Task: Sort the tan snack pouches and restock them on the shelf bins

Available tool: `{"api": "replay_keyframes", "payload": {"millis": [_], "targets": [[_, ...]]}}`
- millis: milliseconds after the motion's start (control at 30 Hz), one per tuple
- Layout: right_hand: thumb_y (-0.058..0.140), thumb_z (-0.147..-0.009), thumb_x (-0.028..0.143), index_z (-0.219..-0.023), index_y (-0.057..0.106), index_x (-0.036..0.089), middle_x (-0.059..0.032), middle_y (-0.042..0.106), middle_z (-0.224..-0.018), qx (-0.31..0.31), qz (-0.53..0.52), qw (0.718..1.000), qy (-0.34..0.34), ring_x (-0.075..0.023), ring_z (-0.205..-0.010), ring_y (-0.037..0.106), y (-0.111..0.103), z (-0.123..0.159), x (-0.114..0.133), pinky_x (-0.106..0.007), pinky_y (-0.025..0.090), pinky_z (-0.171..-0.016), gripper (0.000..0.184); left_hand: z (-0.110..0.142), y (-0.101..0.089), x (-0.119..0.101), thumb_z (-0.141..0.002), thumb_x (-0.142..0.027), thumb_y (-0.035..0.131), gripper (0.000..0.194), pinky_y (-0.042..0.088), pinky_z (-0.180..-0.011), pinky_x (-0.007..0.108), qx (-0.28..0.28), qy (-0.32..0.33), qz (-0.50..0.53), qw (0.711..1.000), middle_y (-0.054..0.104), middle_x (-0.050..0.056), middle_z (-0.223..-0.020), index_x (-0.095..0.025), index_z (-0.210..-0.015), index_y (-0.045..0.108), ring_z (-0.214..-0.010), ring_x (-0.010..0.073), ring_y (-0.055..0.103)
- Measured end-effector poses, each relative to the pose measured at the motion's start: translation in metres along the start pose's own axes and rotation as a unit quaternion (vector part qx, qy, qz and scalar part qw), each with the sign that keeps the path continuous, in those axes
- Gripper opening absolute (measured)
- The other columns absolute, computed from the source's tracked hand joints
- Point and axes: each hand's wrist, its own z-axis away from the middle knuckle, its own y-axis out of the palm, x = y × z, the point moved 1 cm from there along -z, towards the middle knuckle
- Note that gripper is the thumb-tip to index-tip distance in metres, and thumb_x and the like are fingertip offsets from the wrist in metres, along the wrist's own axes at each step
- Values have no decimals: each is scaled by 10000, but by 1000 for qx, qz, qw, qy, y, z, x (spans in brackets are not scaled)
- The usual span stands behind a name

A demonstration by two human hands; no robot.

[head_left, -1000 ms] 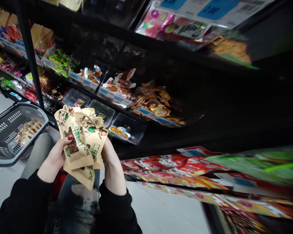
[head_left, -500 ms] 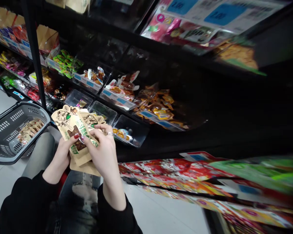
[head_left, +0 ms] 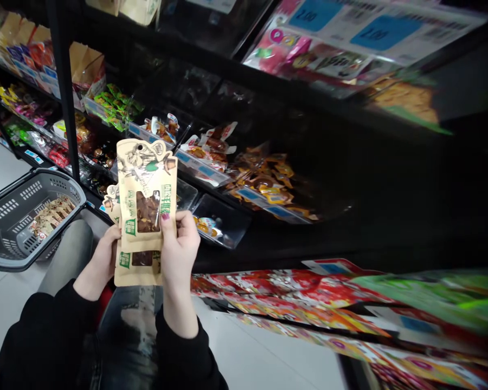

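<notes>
My right hand [head_left: 179, 249] holds a tan snack pouch [head_left: 146, 170] upright, its thumb pressed on the front. The pouch has green lettering, drawn figures and a clear window with brown pieces behind it. Behind and slightly lower is another pouch [head_left: 138, 277] of the same kind, mostly covered. My left hand [head_left: 101, 261] grips the rear pouch by its left edge; its fingertips are hidden behind the packs. Another pouch's top corner [head_left: 111, 201] pokes out at the left. Both hands are above my lap.
A grey shopping basket [head_left: 12, 203] with several similar packs [head_left: 52, 216] stands on the left. Ahead, a black shelf post [head_left: 66, 92] rises beside clear bins of wrapped snacks [head_left: 209, 149]. Hanging rows of red packets [head_left: 309, 287] lie to the right, and a price-tagged shelf edge [head_left: 350, 24] juts above.
The pouches, tilted and fanned between both hands before, now stand upright. The front one has risen and faces me, and my right hand has shifted to its lower right edge.
</notes>
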Motion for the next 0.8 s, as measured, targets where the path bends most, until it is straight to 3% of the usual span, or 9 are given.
{"api": "replay_keyframes", "payload": {"millis": [133,233,333,433,533,600,700,800], "targets": [[518,-864,347,-650,421,235,58,445,-602,25,9,1000,-5,-125,-577,406,1,-1,0,-263,314,-570,260,1,0,0,-462,-184,741,260,561,-782,386,-9,26,-46,999,754,34,-729,-166,-717,691,-850,310,711],[499,-878,339,-666,441,235,24,512,-706,26,31,999,-35,-152,-693,471,1,-3,0,-295,367,-679,244,-3,-3,0,-421,-141,763,309,563,-703,340,-33,49,-67,996,729,6,-634,-171,-722,699,-727,267,713],[501,-872,314,-675,473,230,-21,526,-845,20,87,990,-108,-196,-862,483,-6,-4,1,-351,365,-805,216,-7,-5,-2,-451,-171,792,284,555,-665,305,-55,90,-84,991,736,5,-664,-170,-718,694,-691,235,705],[483,-876,312,-655,463,226,-19,489,-798,18,175,975,-135,-204,-808,456,-17,1,5,-358,355,-752,238,-7,-6,-8,-531,-250,795,263,553,-692,301,-88,132,-84,984,749,9,-731,-161,-759,700,-738,236,710],[457,-901,299,-673,488,215,-21,502,-764,49,299,944,-132,-207,-771,470,-23,14,7,-360,363,-708,244,-5,-5,-13,-598,-304,773,251,545,-683,289,-118,169,-91,974,744,13,-733,-150,-784,703,-738,230,706],[460,-907,273,-741,537,201,-51,531,-805,31,381,912,-151,-225,-793,488,-19,23,6,-380,390,-708,196,-3,-2,-13,-639,-319,750,256,537,-665,273,-135,199,-89,966,746,18,-767,-148,-825,706,-738,216,699],[462,-911,203,-937,597,160,-124,565,-957,-27,439,867,-235,-243,-882,506,-8,32,4,-405,444,-761,144,-2,2,-9,-670,-312,724,242,530,-650,259,-156,232,-68,958,747,24,-825,-149,-848,703,-728,191,682],[442,-914,137,-1160,574,131,-168,577,-1099,-22,462,836,-295,-244,-974,515,0,33,1,-397,476,-823,280,-3,2,-5,-634,-295,734,221,531,-643,260,-161,258,-51,951,740,23,-799,-148,-794,699,-686,174,661]]}}
